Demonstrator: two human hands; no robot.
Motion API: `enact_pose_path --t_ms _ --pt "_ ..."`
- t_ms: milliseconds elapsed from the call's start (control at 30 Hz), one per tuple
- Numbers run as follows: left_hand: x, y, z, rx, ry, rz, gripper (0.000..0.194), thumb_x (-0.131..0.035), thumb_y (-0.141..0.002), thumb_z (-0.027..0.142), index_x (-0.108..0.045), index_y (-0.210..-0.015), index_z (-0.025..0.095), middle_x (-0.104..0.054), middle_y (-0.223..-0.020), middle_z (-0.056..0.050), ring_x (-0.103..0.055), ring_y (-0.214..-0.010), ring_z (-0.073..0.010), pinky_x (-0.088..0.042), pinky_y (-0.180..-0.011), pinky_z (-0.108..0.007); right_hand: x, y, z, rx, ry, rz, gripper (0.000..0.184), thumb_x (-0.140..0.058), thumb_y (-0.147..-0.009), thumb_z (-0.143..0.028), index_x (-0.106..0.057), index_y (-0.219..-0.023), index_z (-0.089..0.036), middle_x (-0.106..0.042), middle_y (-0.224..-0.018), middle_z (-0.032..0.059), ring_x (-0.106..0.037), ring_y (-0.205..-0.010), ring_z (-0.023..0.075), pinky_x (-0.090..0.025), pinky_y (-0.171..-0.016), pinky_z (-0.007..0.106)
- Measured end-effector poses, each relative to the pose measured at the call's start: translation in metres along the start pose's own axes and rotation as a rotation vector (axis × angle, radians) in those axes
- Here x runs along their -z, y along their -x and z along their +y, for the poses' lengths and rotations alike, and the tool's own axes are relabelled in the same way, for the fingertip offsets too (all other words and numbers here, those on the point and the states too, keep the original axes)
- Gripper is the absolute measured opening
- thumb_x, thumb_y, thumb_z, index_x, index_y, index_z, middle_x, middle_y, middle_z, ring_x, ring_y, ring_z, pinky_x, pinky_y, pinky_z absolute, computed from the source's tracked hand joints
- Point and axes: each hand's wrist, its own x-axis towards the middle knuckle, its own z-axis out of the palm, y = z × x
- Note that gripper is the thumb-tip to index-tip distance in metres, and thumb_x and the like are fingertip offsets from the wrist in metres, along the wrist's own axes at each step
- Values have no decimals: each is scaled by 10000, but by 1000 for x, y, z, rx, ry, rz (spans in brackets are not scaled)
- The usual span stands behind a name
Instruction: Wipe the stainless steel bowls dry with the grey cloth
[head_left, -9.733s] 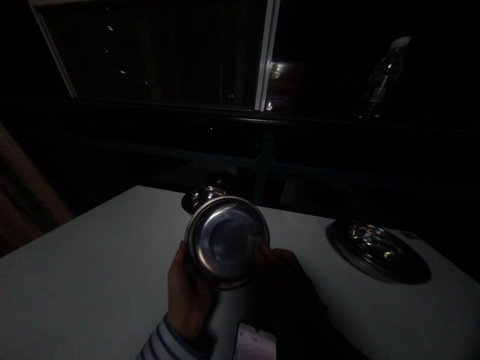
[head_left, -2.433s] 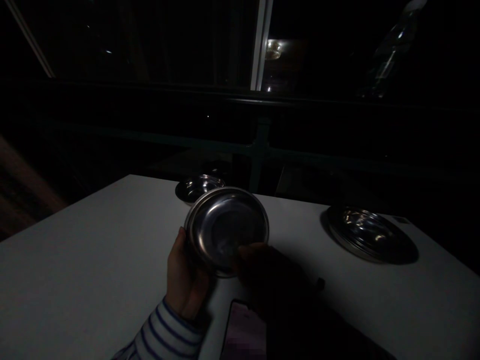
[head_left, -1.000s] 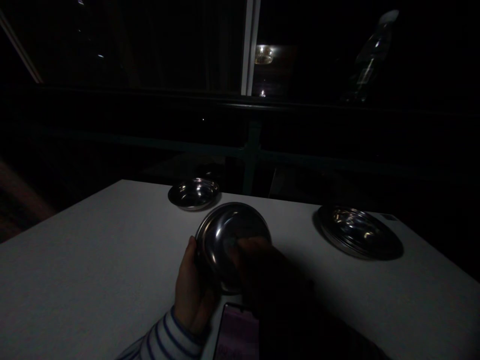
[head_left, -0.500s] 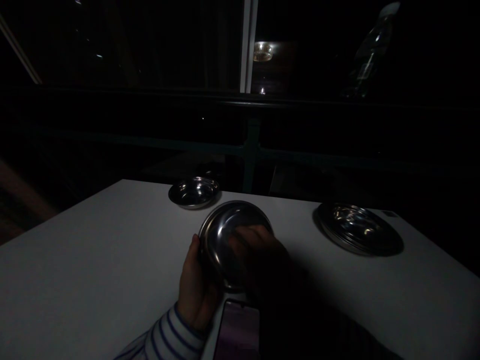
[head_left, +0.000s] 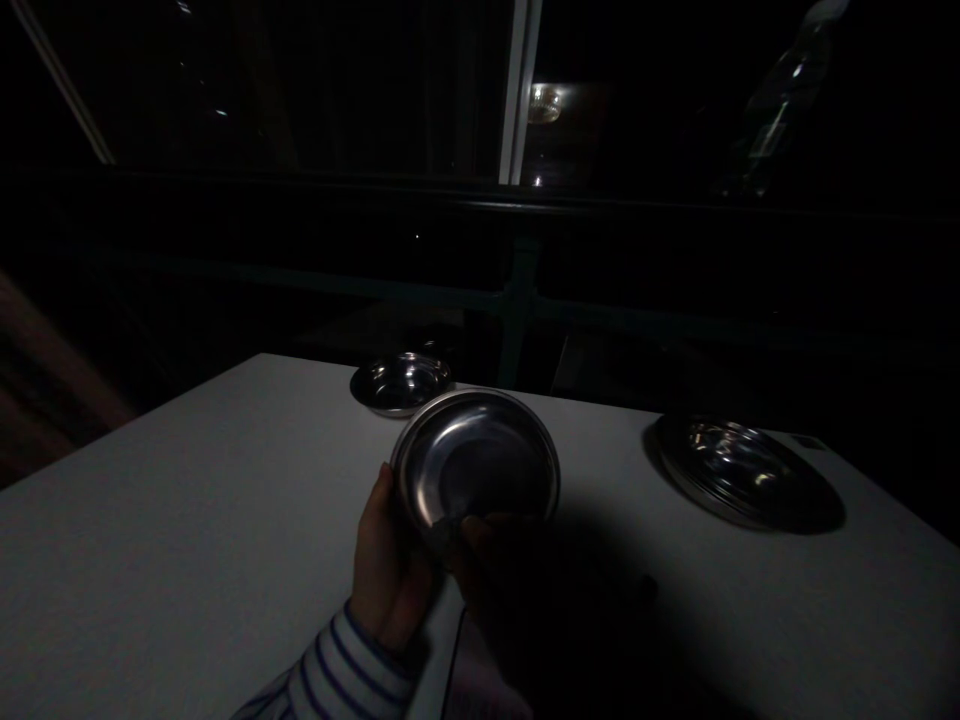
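The scene is very dark. My left hand (head_left: 388, 575), in a striped sleeve, grips the left rim of a shiny steel plate (head_left: 480, 465) tilted toward me above the white table (head_left: 187, 520). In deep shadow, my right hand (head_left: 510, 555) has its fingers on the plate's near rim, where a small grey patch, maybe a cloth, shows; what it holds is too dark to tell.
A small steel bowl (head_left: 401, 383) stands near the table's far edge. A stack of steel plates (head_left: 742, 470) lies at the right. A phone (head_left: 480, 670) lies near my wrists. Beyond the table are a dark railing and a window frame.
My right hand has slid from the plate's inner face down to its near rim. The plate is tilted more openly toward me and sits slightly higher.
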Motion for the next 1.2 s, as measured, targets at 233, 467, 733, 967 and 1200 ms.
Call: enact_pose_path --t_ms 233,467,733,967,1200 --pt "5 0 0 -52 -41 -37 238 -503 -836 286 -664 -942 146 -716 -816 -47 -664 -720 -175 -539 -721 -297 -2 4 2 -52 71 -32 293 -413 -894 -157 -587 -1130 -170 -661 -1006 99 -614 -850 216 -488 -657 337" --pt "1 12 -8 -1 -133 -27 263 -515 -834 303 -673 -974 146 -721 -785 -55 -665 -652 -177 -544 -662 -293 -12 0 21 -22 -40 93 315 -415 -885 -209 -559 -1153 -127 -621 -1051 117 -543 -956 229 -489 -775 368" --pt "-2 10 -8 0 -94 -4 247 -496 -848 301 -680 -896 144 -718 -775 -48 -655 -624 -156 -537 -579 -254 -12 2 23 4 -84 103 313 -401 -886 -207 -555 -1153 -156 -606 -1105 82 -516 -985 229 -483 -782 376" --pt "-3 13 -8 42 -122 -15 268 -468 -866 302 -670 -926 137 -716 -789 -52 -658 -644 -162 -545 -641 -276 -12 -6 22 26 -46 139 311 -363 -902 -191 -550 -1141 -128 -597 -1078 92 -488 -1003 242 -448 -784 382" --pt "-4 12 -8 -5 -138 30 275 -469 -867 314 -686 -898 147 -719 -754 -41 -651 -605 -151 -540 -632 -268 -14 -5 32 -43 -102 104 269 -415 -876 -156 -568 -1090 -97 -613 -1015 114 -508 -882 211 -470 -722 351"
